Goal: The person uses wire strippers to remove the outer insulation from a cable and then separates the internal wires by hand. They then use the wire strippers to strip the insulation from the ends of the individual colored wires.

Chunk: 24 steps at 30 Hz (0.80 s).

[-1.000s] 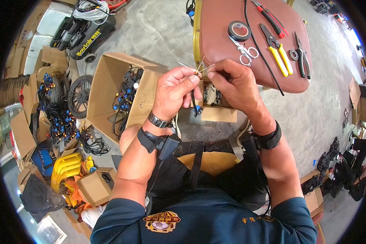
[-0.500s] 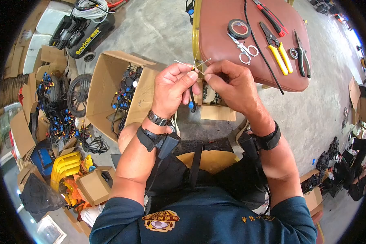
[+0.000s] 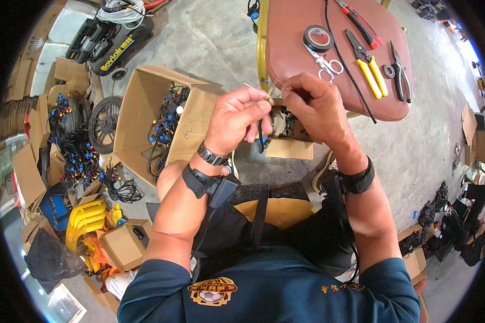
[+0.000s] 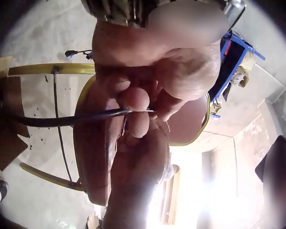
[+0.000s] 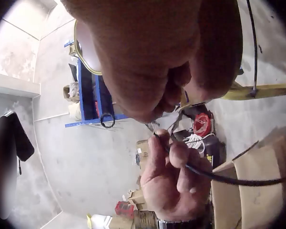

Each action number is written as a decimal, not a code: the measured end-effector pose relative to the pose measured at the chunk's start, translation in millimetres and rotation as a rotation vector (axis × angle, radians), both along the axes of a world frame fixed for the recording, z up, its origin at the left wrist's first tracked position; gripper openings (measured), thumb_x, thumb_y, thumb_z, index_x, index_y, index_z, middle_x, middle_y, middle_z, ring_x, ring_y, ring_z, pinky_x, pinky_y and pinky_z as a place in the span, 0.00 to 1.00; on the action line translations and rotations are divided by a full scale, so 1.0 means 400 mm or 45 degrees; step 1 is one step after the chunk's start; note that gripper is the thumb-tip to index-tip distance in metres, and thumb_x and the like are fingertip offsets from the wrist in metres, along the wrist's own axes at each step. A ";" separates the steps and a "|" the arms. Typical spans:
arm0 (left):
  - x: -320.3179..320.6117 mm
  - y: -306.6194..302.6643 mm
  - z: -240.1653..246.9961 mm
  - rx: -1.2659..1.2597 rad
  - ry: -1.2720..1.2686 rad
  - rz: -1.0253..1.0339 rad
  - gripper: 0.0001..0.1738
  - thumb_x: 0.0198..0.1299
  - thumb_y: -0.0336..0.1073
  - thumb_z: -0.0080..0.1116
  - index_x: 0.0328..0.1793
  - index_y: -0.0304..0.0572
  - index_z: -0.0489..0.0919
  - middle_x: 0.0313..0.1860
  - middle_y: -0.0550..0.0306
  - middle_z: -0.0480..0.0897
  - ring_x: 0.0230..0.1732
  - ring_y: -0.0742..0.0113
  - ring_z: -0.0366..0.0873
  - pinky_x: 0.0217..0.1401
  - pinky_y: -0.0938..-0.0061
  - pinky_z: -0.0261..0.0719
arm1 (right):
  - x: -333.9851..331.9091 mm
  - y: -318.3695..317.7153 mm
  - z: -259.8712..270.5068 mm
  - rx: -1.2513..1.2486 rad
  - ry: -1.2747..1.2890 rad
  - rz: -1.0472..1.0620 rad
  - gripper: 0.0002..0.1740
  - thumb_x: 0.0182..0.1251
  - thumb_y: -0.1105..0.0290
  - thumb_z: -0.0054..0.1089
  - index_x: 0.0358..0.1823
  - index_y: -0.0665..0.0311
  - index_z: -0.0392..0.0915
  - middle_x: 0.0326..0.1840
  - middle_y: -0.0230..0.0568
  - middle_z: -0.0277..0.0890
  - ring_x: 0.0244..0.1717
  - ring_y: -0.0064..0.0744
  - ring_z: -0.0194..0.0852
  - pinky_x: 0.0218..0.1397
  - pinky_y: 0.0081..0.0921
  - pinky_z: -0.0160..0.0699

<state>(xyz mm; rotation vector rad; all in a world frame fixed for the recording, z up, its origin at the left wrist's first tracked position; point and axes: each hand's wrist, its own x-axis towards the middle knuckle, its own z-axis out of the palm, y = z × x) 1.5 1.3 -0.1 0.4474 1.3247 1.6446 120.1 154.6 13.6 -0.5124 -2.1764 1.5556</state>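
The black cable (image 3: 261, 129) is near the centre of the head view, below the padded seat's left edge. The left hand (image 3: 237, 116) pinches it just below its end, probably to steady the splayed thin wires (image 3: 257, 90). The right hand (image 3: 318, 107) is close by, its fingers curled; it seems to pinch one wire, perhaps to work each separately, though its grip is partly hidden. The sheath is dark and smooth, bending downward; the wires look pale, with an orange tint. Upper right, the padded seat (image 3: 288, 21) carries scissors (image 3: 327, 67) and yellow-handled pliers (image 3: 367, 64), presumably for easy reach.
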 end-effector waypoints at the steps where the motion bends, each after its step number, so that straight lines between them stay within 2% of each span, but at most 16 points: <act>1: 0.000 -0.001 -0.001 -0.005 -0.003 -0.048 0.08 0.67 0.32 0.58 0.48 0.36 0.78 0.24 0.52 0.83 0.13 0.79 0.70 0.15 0.85 0.65 | -0.001 0.004 0.000 -0.009 0.007 0.001 0.05 0.59 0.77 0.60 0.36 0.69 0.80 0.28 0.43 0.80 0.31 0.27 0.79 0.36 0.26 0.78; 2: -0.002 -0.003 -0.003 -0.012 -0.006 -0.096 0.07 0.67 0.31 0.58 0.48 0.36 0.78 0.24 0.52 0.83 0.13 0.79 0.70 0.15 0.85 0.65 | 0.000 0.006 0.001 -0.019 0.013 0.003 0.05 0.59 0.77 0.60 0.36 0.69 0.80 0.28 0.43 0.80 0.31 0.27 0.79 0.36 0.26 0.78; 5: -0.005 -0.003 -0.005 0.005 0.036 -0.081 0.07 0.67 0.31 0.58 0.47 0.36 0.78 0.24 0.52 0.83 0.13 0.79 0.69 0.15 0.85 0.66 | 0.002 0.002 -0.006 0.006 -0.005 0.003 0.04 0.63 0.78 0.59 0.38 0.68 0.79 0.30 0.30 0.78 0.31 0.14 0.70 0.36 0.18 0.73; 8: -0.009 0.001 -0.002 0.017 0.064 -0.008 0.07 0.67 0.31 0.58 0.47 0.36 0.78 0.24 0.52 0.83 0.13 0.79 0.69 0.14 0.85 0.66 | 0.002 -0.004 -0.016 -0.047 0.034 -0.007 0.05 0.61 0.76 0.60 0.36 0.69 0.80 0.28 0.41 0.81 0.30 0.24 0.77 0.35 0.25 0.77; 14: -0.003 0.010 -0.006 -0.065 0.165 0.101 0.08 0.67 0.32 0.59 0.48 0.36 0.78 0.25 0.52 0.84 0.13 0.79 0.71 0.14 0.85 0.66 | -0.001 -0.044 0.009 -0.337 -0.080 0.114 0.06 0.64 0.73 0.60 0.36 0.70 0.80 0.27 0.33 0.79 0.28 0.14 0.70 0.31 0.18 0.72; 18: -0.004 0.009 -0.007 -0.068 0.167 0.072 0.08 0.67 0.31 0.59 0.48 0.36 0.77 0.25 0.52 0.84 0.14 0.79 0.71 0.14 0.85 0.67 | 0.001 -0.034 -0.015 -0.344 0.025 0.097 0.06 0.63 0.74 0.60 0.37 0.70 0.80 0.27 0.30 0.78 0.29 0.13 0.71 0.32 0.17 0.73; 24: -0.003 0.009 -0.001 -0.027 0.123 0.072 0.07 0.67 0.32 0.58 0.47 0.37 0.77 0.25 0.52 0.84 0.14 0.79 0.71 0.15 0.85 0.67 | 0.004 -0.010 0.002 -0.325 -0.058 0.069 0.07 0.61 0.75 0.62 0.39 0.71 0.80 0.26 0.30 0.77 0.29 0.14 0.73 0.33 0.18 0.75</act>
